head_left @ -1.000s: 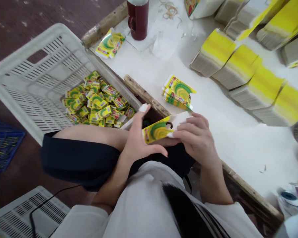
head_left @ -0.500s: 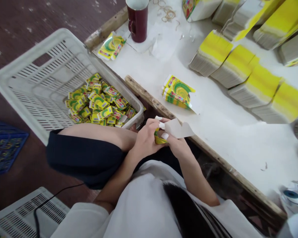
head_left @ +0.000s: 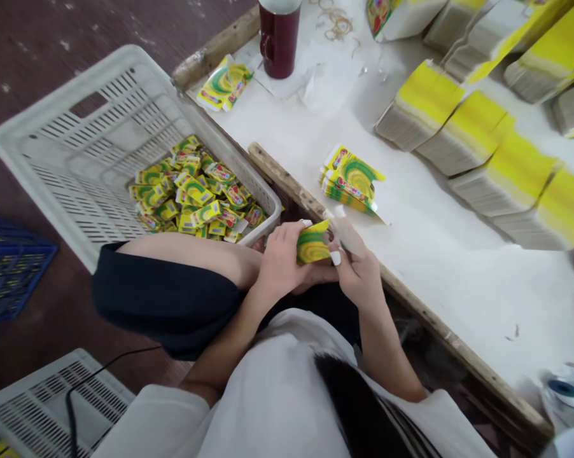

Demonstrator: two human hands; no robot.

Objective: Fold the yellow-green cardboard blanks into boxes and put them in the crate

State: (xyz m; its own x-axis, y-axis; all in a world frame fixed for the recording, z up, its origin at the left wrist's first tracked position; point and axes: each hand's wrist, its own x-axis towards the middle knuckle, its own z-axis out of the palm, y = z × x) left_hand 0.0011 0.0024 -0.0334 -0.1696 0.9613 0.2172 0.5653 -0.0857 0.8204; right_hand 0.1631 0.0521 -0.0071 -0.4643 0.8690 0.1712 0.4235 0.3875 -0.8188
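Observation:
My left hand (head_left: 282, 257) is wrapped round a small yellow-and-green carton (head_left: 313, 243), held above my lap with its open end facing right. At that open end is my right hand (head_left: 361, 270), its thumb against the carton's edge and the other fingers partly behind and below it. The right forefinger points up and is smeared by motion. White covers sit on several fingertips. Just beyond the hands, a small stack of flat cartons (head_left: 351, 178) of the same print lies on the white table (head_left: 434, 273).
Left of the table stands a white plastic crate (head_left: 84, 137) holding many small filled-out cartons (head_left: 201, 194). A maroon mug (head_left: 280, 41) and loose cartons (head_left: 224, 84) are at the table's far left. Bundled carton stacks (head_left: 463, 130) line the right. A wooden edge strip (head_left: 287, 181) borders the table.
My right hand has shifted slightly right and its forefinger has lifted. The carton now shows its printed side more, and the wide white flap seen before is no longer visible. The view has shifted slightly.

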